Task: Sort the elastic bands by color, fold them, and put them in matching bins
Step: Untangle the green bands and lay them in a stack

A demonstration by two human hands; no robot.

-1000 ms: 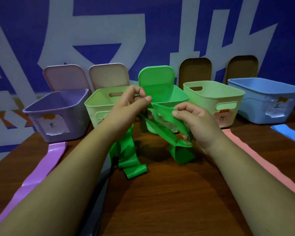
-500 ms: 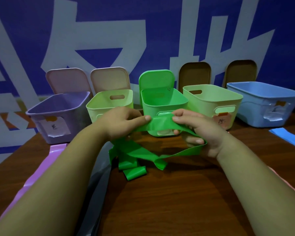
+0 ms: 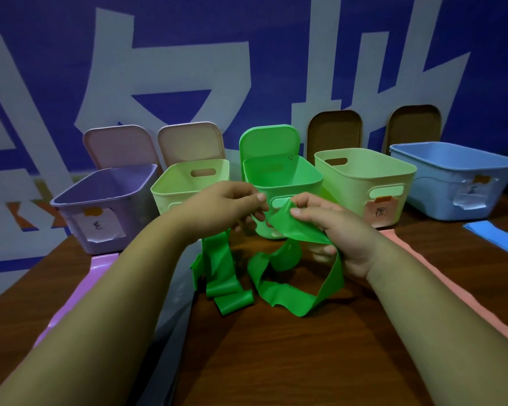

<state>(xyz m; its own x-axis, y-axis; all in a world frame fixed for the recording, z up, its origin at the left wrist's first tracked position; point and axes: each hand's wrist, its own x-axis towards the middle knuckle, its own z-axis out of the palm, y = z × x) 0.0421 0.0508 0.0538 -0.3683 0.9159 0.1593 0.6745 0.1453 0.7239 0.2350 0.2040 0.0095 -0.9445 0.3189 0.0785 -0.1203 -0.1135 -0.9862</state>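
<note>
My left hand [image 3: 229, 206] and right hand [image 3: 332, 230] pinch the green band [image 3: 279, 294] mid-fold, green bin [image 3: 285, 183] just beyond them; purple band [image 3: 79, 291], pink band [image 3: 423, 273], blue band [image 3: 496, 235] left to do.

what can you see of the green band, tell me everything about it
The green band is a long, flat, thin strip, bright green and rubbery looking, creased and twisted. The right hand pinches one part between thumb and fingers, and another length hangs from under the left hand. Between them it droops in a loose loop, its lower folds resting on the brown table in front of the green bin. It is not yet folded.
</note>
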